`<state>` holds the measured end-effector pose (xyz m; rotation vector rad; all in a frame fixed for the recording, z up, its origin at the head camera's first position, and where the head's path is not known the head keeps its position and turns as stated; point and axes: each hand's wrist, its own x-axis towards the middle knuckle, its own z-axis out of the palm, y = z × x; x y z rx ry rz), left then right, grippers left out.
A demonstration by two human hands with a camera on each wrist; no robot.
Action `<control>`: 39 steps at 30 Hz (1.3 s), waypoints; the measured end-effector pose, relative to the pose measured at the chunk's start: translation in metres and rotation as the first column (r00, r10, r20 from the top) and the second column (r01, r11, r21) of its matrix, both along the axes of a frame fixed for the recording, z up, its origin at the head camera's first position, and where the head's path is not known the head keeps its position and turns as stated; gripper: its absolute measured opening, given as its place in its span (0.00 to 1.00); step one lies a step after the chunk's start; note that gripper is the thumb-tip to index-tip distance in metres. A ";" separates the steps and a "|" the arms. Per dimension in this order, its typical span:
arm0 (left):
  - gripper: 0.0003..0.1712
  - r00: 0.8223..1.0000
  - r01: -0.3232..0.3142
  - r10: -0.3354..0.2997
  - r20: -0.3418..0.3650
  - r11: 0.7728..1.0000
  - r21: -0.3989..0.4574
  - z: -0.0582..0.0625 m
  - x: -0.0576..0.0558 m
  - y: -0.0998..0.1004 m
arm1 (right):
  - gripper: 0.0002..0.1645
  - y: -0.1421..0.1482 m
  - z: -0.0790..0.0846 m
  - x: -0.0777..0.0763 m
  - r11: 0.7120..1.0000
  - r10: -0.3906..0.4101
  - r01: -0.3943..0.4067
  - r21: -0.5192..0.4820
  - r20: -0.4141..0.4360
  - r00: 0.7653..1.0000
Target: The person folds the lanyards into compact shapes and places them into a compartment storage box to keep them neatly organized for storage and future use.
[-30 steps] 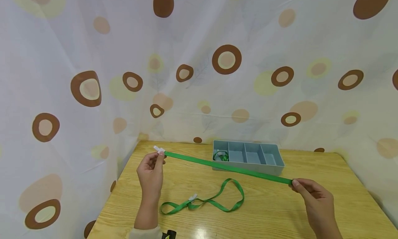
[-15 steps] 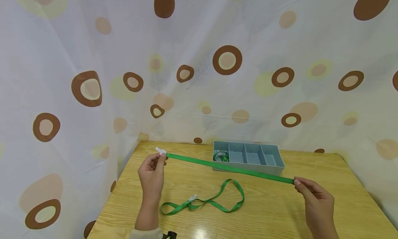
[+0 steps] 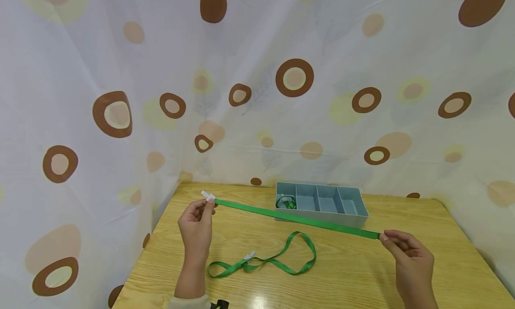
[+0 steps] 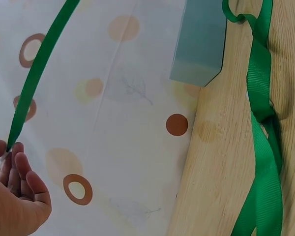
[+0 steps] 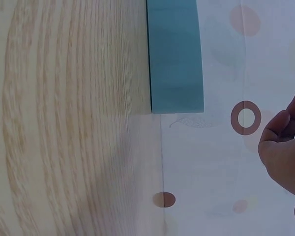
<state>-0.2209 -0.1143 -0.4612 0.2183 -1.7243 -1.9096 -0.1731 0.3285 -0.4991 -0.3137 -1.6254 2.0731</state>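
Note:
A green lanyard is stretched taut between my two hands, sloping down to the right above the table. My left hand pinches its end at a white plastic clip between thumb and fingers. At the other end, my right hand pinches the band between thumb and forefinger. Below it, a second green lanyard with a white clip lies in loose loops on the table; the left wrist view shows its ribbed band close up. Only part of my right hand shows in the right wrist view.
A blue-grey tray with several compartments stands at the back of the wooden table. Its leftmost compartment holds a coiled green lanyard. Behind the table hangs a white curtain with brown circles.
Both hands keep hold of the taut lanyard and have shifted very slightly to the right. The lanyard on the table and the tray stay where they were.

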 end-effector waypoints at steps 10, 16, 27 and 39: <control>0.09 1.000 0.019 -0.020 -0.006 0.999 -0.026 0.002 0.002 0.013 | 0.08 -0.011 0.001 -0.002 1.000 -0.018 0.018 0.026 -0.025 1.000; 0.08 0.999 0.038 -0.038 -0.002 0.997 -0.073 0.002 0.004 0.021 | 0.08 -0.021 0.001 -0.005 0.996 -0.013 0.017 0.088 -0.055 0.998; 0.07 0.990 0.144 -0.143 0.016 0.987 -0.077 -0.001 0.004 0.033 | 0.08 -0.038 0.008 -0.009 0.983 0.089 -0.066 0.171 -0.129 0.988; 0.06 0.957 0.291 -0.289 0.034 0.948 -0.130 -0.003 0.009 0.054 | 0.04 -0.070 0.014 -0.016 0.936 0.196 -0.140 0.323 -0.147 0.969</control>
